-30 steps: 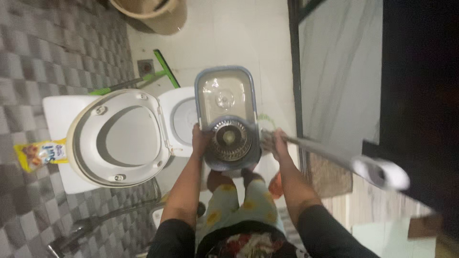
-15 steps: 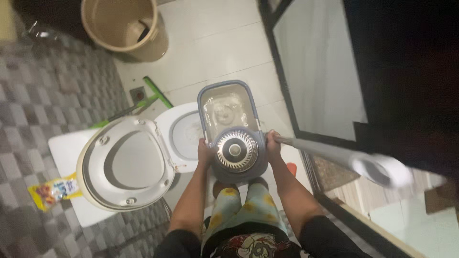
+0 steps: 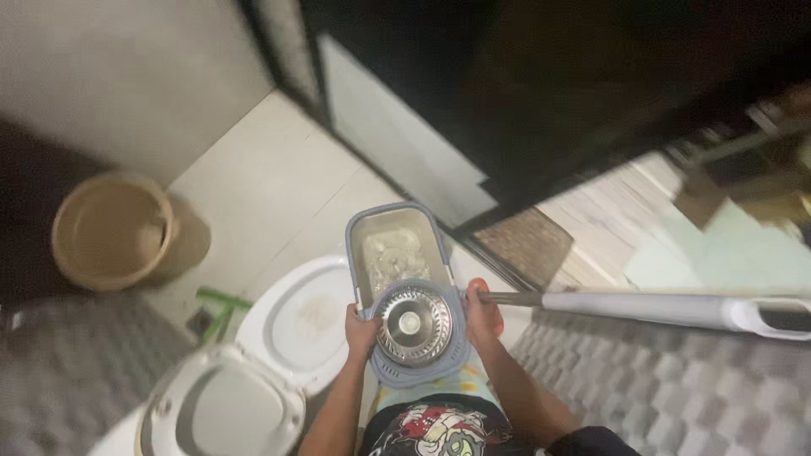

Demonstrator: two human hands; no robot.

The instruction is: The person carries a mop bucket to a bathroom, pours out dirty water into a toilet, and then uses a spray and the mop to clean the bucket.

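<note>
Bathroom floor below; mop bucket [image 3: 407, 287] btwn both hands [image 3: 361, 331], over toilet [image 3: 296, 325].

Grey-blue mop bucket [image 3: 397, 253], silver spinner [image 3: 413, 324], white toilet [image 3: 287, 325], tan bin [image 3: 114, 230]

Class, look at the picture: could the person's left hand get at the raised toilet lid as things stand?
Probably not at once: the left hand grips the mop bucket, shared with the right hand. The toilet lid lies near, with nothing between.

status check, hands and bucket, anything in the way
Left hand and right hand grip mop bucket sides. Bucket held over open toilet bowl. Mop handle sticks out by right hand.
</note>
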